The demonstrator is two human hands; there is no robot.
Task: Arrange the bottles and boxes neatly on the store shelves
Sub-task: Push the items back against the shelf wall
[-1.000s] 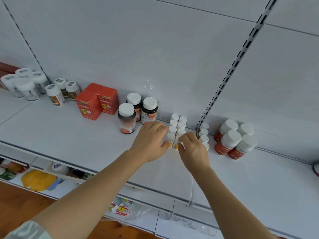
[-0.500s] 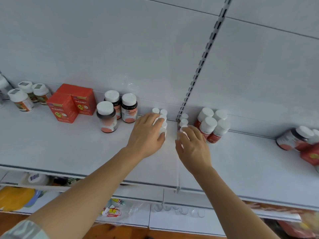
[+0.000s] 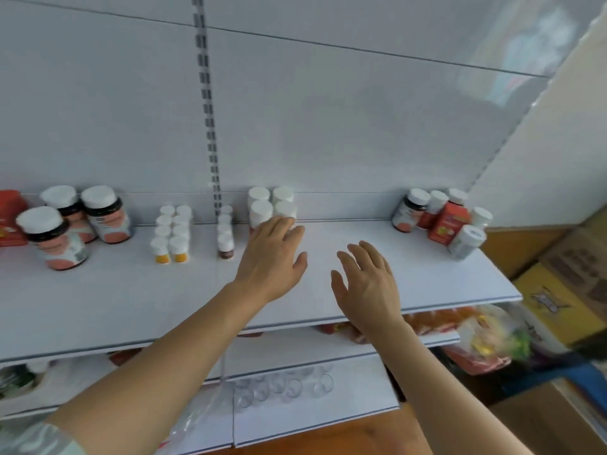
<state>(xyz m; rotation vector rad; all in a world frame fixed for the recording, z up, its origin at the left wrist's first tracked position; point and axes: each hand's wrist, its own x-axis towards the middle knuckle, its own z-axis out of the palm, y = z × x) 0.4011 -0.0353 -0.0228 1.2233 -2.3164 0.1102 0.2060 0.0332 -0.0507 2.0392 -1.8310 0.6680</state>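
A shop — white slotted display shelving [image 3: 410,277] stocked with rows of white-capped supplement bottles [image 3: 271,205], red boxes [image 3: 448,221], cardboard cartons [image 3: 565,290] stacked at right.

Your white shelf [image 3: 410,277] carries dark bottles [image 3: 75,221] left; small vials [image 3: 172,233] mid; red box [image 3: 449,221] far right.

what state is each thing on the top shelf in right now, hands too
left hand: open, fingertips at the four white-capped bottles
right hand: open, above bare shelf
four white-capped bottles: upright, square block
small bottles: upright, two rows
right-end cluster: jumbled, one bottle tilted
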